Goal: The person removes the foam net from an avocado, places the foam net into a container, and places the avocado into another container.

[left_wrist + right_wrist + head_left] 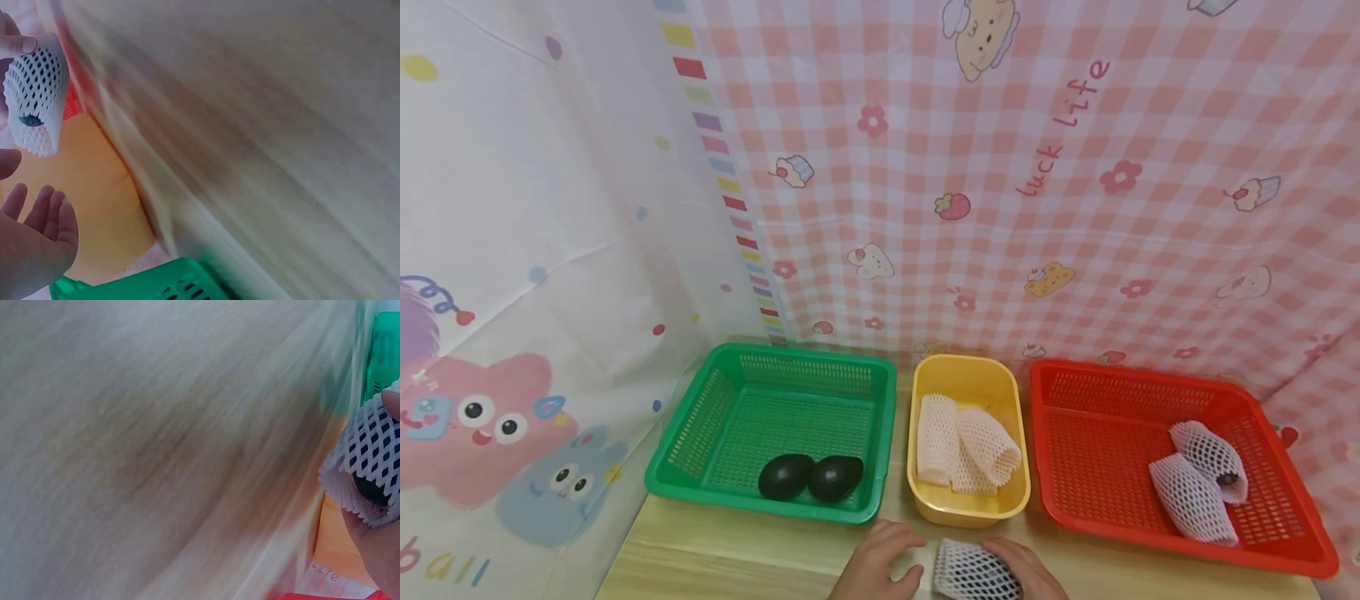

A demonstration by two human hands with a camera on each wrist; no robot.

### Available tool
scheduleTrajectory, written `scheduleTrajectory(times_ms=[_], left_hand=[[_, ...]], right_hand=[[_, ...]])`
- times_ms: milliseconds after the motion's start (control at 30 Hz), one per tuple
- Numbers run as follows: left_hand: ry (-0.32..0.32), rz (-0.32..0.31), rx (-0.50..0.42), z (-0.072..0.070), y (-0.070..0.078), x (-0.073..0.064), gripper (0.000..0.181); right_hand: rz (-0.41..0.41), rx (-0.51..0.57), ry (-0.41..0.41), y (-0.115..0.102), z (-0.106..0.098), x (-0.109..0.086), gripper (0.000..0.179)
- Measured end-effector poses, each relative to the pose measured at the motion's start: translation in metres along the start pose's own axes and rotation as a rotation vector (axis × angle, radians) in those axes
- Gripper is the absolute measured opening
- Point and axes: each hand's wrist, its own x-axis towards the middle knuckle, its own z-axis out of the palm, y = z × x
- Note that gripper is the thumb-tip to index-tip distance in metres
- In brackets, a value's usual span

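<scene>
Low at the front of the table my right hand [1028, 573] grips a dark avocado in a white foam net sleeve [973, 573]. The dark end of the fruit shows through the open end of the sleeve [39, 87] in the left wrist view. My left hand [880, 563] is just left of it, fingers and thumb spread apart with nothing between them. Two bare dark avocados [811, 478] lie in the green basket [700, 496]. White foam net sleeves [937, 442] fill part of the yellow bin [962, 379].
To the right stands a red basket [1090, 467] with two foam-netted avocados [1195, 500] at its right side. All three containers stand in a row on the wooden table [715, 558]. Behind them hangs a pink checked cloth [910, 275]; a white printed cloth [550, 250] hangs at left.
</scene>
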Motion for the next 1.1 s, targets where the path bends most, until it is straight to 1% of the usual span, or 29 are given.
scheduleTrajectory(times_ms=[67,200,300,367,433,467,533,600,667,767,800,833,900,967,1100], left_hand=[[-0.049,-0.049,0.0,0.0,0.0,-0.001,0.035],[-0.18,-0.157,0.002,0.0,0.0,-0.001,0.028],[-0.247,-0.211,-0.002,-0.001,-0.002,-0.002,0.027],[-0.254,-0.212,-0.01,0.004,-0.011,-0.006,0.026],[-0.272,-0.242,-0.053,0.007,-0.016,-0.008,0.025],[-0.272,-0.246,-0.073,0.01,-0.02,-0.01,0.025],[-0.281,-0.27,-0.134,0.013,-0.024,-0.01,0.024],[-0.303,-0.324,-0.202,0.011,-0.02,-0.005,0.023],[-0.318,-0.373,-0.25,0.011,-0.017,-0.001,0.021],[-0.34,-0.451,-0.291,0.008,-0.007,0.006,0.017],[-0.344,-0.475,-0.306,0.008,-0.004,0.007,0.016],[-0.346,-0.483,-0.312,0.009,-0.003,0.008,0.014],[-0.345,-0.488,-0.331,0.011,-0.002,0.008,0.014],[-0.344,-0.504,-0.361,0.013,-0.002,0.008,0.014],[-0.361,-0.543,-0.409,0.014,-0.002,0.009,0.017]], right_hand=[[0.017,-0.002,-0.009,0.0,0.002,0.0,0.08],[0.103,0.006,-0.039,-0.003,0.003,-0.001,0.081],[0.133,0.003,-0.049,-0.003,0.004,-0.002,0.082],[0.129,0.0,-0.054,-0.001,0.005,-0.002,0.083],[0.125,0.01,-0.06,0.001,0.004,-0.003,0.084],[0.121,0.022,-0.066,0.003,0.004,-0.003,0.084],[0.135,0.045,-0.086,0.007,0.001,-0.003,0.084],[0.185,0.081,-0.125,0.007,-0.003,-0.002,0.084],[0.251,0.119,-0.169,0.006,-0.008,-0.002,0.083],[0.355,0.153,-0.228,0.001,-0.016,-0.003,0.083],[0.377,0.162,-0.242,-0.001,-0.017,-0.003,0.083],[0.398,0.166,-0.251,-0.002,-0.019,-0.003,0.083],[0.416,0.184,-0.264,-0.004,-0.021,-0.004,0.081],[0.434,0.223,-0.273,-0.005,-0.022,-0.005,0.078],[0.427,0.313,-0.275,-0.002,-0.022,-0.006,0.071]])
